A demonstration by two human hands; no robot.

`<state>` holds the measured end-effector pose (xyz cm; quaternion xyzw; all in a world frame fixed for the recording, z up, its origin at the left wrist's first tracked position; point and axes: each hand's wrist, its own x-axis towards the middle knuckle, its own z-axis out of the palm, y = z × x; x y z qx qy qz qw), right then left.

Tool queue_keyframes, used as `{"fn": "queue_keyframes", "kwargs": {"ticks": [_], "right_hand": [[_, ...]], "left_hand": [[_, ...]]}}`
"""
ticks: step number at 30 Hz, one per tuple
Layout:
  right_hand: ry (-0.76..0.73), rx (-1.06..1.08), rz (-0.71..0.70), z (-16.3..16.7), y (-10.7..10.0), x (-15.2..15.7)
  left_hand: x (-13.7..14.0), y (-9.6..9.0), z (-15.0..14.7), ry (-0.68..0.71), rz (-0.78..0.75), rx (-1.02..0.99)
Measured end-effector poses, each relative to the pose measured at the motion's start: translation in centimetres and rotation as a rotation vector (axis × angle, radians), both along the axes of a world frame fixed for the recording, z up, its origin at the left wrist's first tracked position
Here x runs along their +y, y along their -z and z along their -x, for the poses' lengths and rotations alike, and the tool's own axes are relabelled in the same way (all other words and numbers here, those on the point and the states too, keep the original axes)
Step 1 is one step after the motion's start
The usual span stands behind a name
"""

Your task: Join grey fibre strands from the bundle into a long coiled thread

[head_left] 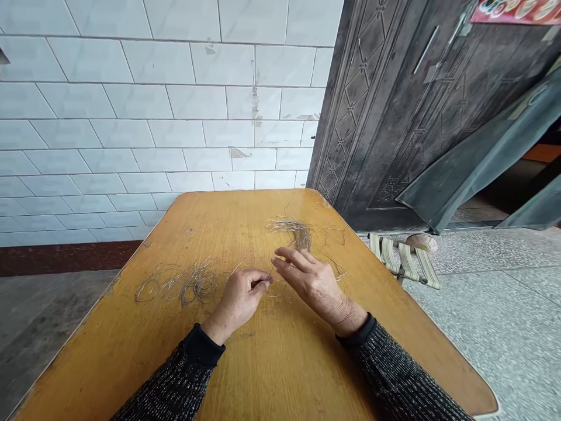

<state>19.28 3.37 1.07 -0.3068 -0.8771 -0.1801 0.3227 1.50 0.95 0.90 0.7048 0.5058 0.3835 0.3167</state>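
Note:
My left hand (241, 298) pinches a thin wire (270, 272) between thumb and forefinger, over the middle of the table. A short end of it sticks up towards my right hand (311, 286). The right hand's fingers are stretched out beside the wire end, with its thumb hidden; whether they touch the wire I cannot tell. Just beyond that hand lies a bent bundle of thin wires (301, 235), its ends fanned out to the left. Loose coils of wire (195, 285) lie on the table left of my left hand.
The wooden table (280, 374) has rounded corners and stands by a white tiled wall (175, 99). A dark carved door (394, 105) is at the right, with a grey-green curtain (486, 152). A striped folding stool (405, 257) stands on the floor beyond the table's right edge.

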Motion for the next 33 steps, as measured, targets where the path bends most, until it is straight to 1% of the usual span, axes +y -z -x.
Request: {"fn": "queue_keyframes", "kwargs": {"ticks": [2,4,6,10,14,18,25,29,33], "right_hand": [[0.010,-0.064,-0.015,0.0,-0.1,0.0],[0.014,-0.063,-0.026,0.1,-0.1,0.1],[0.010,-0.038,-0.026,0.2,-0.1,0.3],[0.013,0.009,-0.016,0.4,0.1,0.5],[0.024,0.089,-0.008,0.6,0.5,0.6],[0.004,0.184,0.002,0.8,0.8,0.7],[-0.019,0.295,-0.027,1.1,0.6,0.5],[-0.036,0.346,-0.009,1.3,0.6,0.3],[-0.038,0.367,0.016,1.3,0.6,0.3]], "left_hand": [[0.1,0.2,0.0,0.003,0.001,-0.008],[0.2,0.4,0.0,-0.009,0.027,-0.038],[0.4,0.6,0.1,-0.022,0.085,-0.095],[0.6,0.8,0.1,-0.011,0.203,-0.275],[0.5,0.6,0.1,0.013,0.232,-0.417],[0.4,0.6,0.2,0.059,0.274,-0.552],[0.2,0.5,0.0,0.059,0.352,-0.694],[0.0,0.4,-0.4,0.077,0.404,-0.815],[-0.1,0.4,-0.6,0.085,0.427,-0.841]]}}
